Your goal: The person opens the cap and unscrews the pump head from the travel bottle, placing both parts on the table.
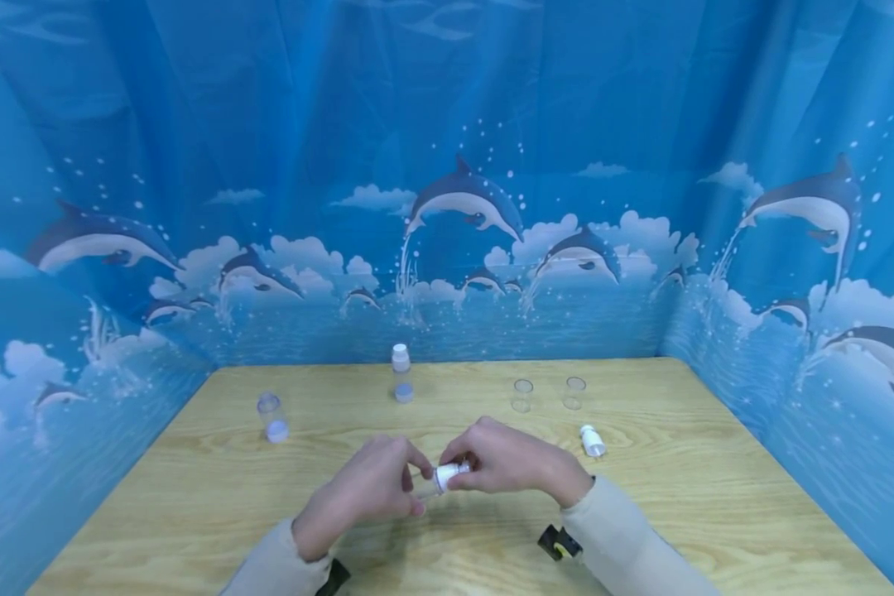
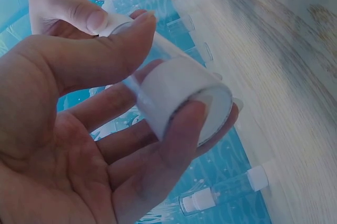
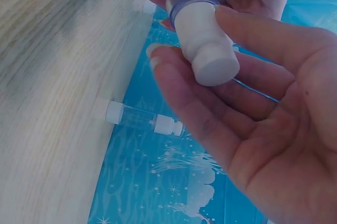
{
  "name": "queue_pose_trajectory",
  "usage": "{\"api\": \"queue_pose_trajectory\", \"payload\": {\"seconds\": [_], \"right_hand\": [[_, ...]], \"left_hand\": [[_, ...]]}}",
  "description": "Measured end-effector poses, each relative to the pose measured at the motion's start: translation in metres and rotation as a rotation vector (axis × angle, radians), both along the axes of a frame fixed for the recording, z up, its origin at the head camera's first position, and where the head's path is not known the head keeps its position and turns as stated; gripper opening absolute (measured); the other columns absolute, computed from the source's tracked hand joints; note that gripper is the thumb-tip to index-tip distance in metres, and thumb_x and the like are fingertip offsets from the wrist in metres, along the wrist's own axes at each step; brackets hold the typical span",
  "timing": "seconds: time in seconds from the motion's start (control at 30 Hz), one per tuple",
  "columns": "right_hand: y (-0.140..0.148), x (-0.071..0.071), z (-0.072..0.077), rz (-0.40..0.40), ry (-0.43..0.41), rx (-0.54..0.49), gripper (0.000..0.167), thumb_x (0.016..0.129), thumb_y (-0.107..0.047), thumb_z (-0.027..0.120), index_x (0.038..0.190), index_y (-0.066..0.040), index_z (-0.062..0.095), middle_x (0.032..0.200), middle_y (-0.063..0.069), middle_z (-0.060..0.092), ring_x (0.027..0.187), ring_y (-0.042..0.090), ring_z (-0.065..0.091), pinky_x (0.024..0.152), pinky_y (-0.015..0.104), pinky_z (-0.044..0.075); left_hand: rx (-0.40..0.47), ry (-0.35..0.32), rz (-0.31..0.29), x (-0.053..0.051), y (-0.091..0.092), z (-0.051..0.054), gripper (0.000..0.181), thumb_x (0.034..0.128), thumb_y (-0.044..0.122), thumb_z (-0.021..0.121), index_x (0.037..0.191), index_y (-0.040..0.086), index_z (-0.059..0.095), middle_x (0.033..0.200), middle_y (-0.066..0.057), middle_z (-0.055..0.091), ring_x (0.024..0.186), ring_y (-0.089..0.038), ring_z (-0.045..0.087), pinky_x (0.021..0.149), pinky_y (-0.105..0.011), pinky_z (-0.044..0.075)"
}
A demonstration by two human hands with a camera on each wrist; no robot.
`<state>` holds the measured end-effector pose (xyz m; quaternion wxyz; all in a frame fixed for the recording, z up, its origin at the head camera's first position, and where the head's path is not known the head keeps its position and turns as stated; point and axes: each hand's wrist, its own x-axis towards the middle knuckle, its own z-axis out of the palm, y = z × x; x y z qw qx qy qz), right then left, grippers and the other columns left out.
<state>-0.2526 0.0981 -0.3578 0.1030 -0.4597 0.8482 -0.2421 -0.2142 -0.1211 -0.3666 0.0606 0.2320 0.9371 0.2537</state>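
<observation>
Over the near middle of the table, my left hand (image 1: 376, 480) grips a clear bottle (image 1: 425, 487), its fingers curled round it. The bottle is held tilted, and its white base (image 2: 181, 92) faces the left wrist camera. At the bottle's other end, thumb and fingers of my right hand (image 1: 508, 459) hold a white pump top (image 3: 205, 39). Seen from the right wrist, the top's wide part meets the bottle's clear rim (image 3: 194, 1). How deep it sits inside is hard to tell. My fingers cover part of the bottle.
Another clear bottle with a white base (image 1: 276, 431) stands at the left. At the back stands a bottle fitted with a white top (image 1: 400, 358). Two clear caps (image 1: 521, 402) (image 1: 574, 399) are at the back right, near a loose white top (image 1: 592, 442). A dolphin-print curtain (image 1: 343, 116) surrounds the table (image 1: 670, 497).
</observation>
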Motion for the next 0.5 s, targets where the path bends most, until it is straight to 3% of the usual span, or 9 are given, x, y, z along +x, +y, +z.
{"api": "queue_pose_trajectory", "payload": {"seconds": [0.2, 0.5], "right_hand": [[-0.0025, -0.0011, -0.0035, 0.013, 0.015, -0.023, 0.022, 0.093, -0.013, 0.075, 0.113, -0.005, 0.077, 0.100, 0.004, 0.081, 0.075, -0.008, 0.064, 0.070, 0.012, 0.055], [-0.0054, 0.0002, -0.0043, 0.038, 0.050, -0.078, 0.024, 0.090, -0.007, 0.077, 0.114, -0.007, 0.078, 0.105, 0.005, 0.081, 0.085, -0.007, 0.069, 0.077, 0.009, 0.056]], "left_hand": [[0.005, -0.030, -0.008, -0.0014, -0.0007, 0.0002, 0.037, 0.0715, 0.008, 0.090, 0.106, 0.013, 0.080, 0.091, -0.007, 0.078, 0.072, -0.009, 0.067, 0.061, -0.025, 0.055], [0.044, -0.100, -0.018, -0.0016, -0.0061, 0.0021, 0.037, 0.0736, 0.003, 0.087, 0.109, 0.010, 0.078, 0.086, -0.005, 0.075, 0.068, -0.009, 0.063, 0.059, -0.024, 0.053]]}}
